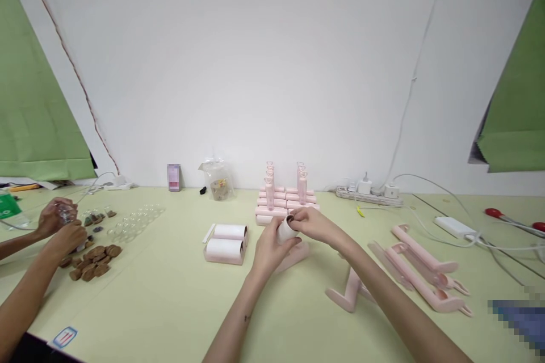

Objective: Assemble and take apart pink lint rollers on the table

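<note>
- Head view: the white tube [285, 232] is in the left hand [268, 247], directly in front of the person and above the table [170, 306]. Its long axis is tilted, with the dark open mouth facing up and toward the right hand [314, 224].
- The left fingers and thumb are curled around the tube wall, parted only by the tube's width. The left hand carries the tube; the right hand is nearer the open mouth.
- The right fingertips are drawn together at the mouth's rim, so the tube lies just to their left. Whether they reach inside or pinch something I cannot tell.
- Counted: one tube in hand, plus two white-covered cylinders [224, 250] lying side by side to the left, with one thin white strip [208, 233] beside them.
- One pale pink piece [293, 258] lies below the hands, partly covered.
- To the right are three long pink parts with rounded ends [421, 283]; one is partly behind the right forearm.
- At the back, pink cylinders [271, 211] are stacked in two columns; overlap prevents an exact count. Among them stand pink clear bottles with looped tops [302, 190] in two rows, also too overlapped to total.
- At far left, two co-worker's hands [71, 236] are near a pile of brown lumps [96, 261], too heaped to count.
</note>
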The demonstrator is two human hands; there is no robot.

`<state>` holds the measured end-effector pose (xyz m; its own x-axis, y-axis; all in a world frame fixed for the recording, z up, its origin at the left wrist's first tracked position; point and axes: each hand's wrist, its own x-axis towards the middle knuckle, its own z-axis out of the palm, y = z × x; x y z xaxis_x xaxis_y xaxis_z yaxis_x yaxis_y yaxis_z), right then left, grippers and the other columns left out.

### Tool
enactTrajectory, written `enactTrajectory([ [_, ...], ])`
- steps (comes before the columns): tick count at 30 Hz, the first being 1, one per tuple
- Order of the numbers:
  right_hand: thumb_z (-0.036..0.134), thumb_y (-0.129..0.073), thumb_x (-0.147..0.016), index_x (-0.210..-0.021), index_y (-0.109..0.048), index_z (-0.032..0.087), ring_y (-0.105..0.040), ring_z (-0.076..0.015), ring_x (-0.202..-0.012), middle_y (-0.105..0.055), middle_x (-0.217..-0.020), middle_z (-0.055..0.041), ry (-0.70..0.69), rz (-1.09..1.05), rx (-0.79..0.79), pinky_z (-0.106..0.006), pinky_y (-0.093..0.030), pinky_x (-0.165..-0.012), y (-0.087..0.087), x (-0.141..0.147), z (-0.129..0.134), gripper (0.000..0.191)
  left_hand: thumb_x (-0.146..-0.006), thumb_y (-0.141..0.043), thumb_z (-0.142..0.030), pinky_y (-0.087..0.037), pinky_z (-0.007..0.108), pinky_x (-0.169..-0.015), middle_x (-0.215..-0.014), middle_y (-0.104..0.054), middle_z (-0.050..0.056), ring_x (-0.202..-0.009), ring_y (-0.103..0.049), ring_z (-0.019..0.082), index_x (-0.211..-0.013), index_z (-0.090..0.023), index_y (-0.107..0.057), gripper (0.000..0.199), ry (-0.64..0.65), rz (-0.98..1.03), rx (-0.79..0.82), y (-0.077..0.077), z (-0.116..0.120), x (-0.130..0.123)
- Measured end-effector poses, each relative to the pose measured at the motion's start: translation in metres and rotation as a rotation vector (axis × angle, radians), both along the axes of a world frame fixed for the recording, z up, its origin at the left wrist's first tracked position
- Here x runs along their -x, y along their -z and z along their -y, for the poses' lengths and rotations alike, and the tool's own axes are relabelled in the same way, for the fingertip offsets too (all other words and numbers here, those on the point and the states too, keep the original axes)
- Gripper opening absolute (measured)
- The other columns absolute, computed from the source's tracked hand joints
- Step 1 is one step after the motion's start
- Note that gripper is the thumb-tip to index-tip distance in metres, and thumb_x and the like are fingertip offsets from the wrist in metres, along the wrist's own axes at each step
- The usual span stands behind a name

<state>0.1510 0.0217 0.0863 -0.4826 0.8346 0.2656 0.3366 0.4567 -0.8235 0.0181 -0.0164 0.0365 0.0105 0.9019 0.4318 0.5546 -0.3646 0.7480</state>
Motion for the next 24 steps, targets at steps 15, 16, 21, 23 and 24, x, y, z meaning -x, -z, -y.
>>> enactTrajectory([
  [15,0.040,-0.038,-0.085,-0.079,-0.053,0.020,-0.057,-0.0155,-0.085,-0.061,-0.088,-0.0040,0.337,-0.552,-0.288,-0.031,-0.045,-0.079,-0.061,-0.048,0.038,0.026,-0.071,-0.058,-0.044,-0.040,0.033,-0.079,-0.106,-0.056,0.008,-0.102,-0.049,0.026,-0.109,-0.022,-0.051,0.045,-0.111,-0.662,0.032,0.001,-0.001,0.003],
  [16,0.039,-0.039,-0.085,-0.077,-0.054,0.020,-0.057,-0.0155,-0.084,-0.061,-0.086,-0.0038,0.331,-0.551,-0.287,-0.031,-0.045,-0.077,-0.063,-0.050,0.043,0.025,-0.069,-0.059,-0.043,-0.041,0.034,-0.078,-0.104,-0.057,0.010,-0.099,-0.050,0.028,-0.107,-0.020,-0.053,0.045,-0.117,-0.711,0.053,0.004,-0.002,0.001],
  [21,0.038,-0.039,-0.084,-0.076,-0.053,0.019,-0.057,-0.0174,-0.079,-0.060,-0.078,-0.0041,0.190,-0.453,-0.238,-0.033,-0.046,-0.077,-0.058,-0.048,0.058,0.025,-0.066,-0.063,-0.028,-0.041,0.037,-0.079,-0.100,-0.059,0.011,-0.091,-0.053,0.027,-0.116,-0.018,-0.047,0.054,-0.073,-0.784,0.093,0.016,0.018,0.003],
  [23,0.038,-0.035,-0.085,-0.080,-0.051,0.020,-0.057,-0.0172,-0.073,-0.058,-0.071,-0.0025,0.131,-0.362,-0.174,-0.033,-0.046,-0.074,-0.049,-0.050,0.062,0.024,-0.066,-0.062,-0.027,-0.040,0.036,-0.084,-0.103,-0.058,0.008,-0.097,-0.050,0.026,-0.116,-0.022,-0.047,0.052,-0.036,-0.794,0.085,0.018,0.042,0.020],
  [24,0.038,-0.032,-0.085,-0.081,-0.049,0.021,-0.056,-0.0167,-0.069,-0.055,-0.068,-0.0011,0.125,-0.300,-0.139,-0.033,-0.046,-0.071,-0.043,-0.054,0.064,0.024,-0.067,-0.061,-0.026,-0.038,0.036,-0.086,-0.107,-0.056,0.006,-0.101,-0.048,0.025,-0.116,-0.024,-0.047,0.051,-0.030,-0.781,0.075,0.020,0.055,0.033],
])
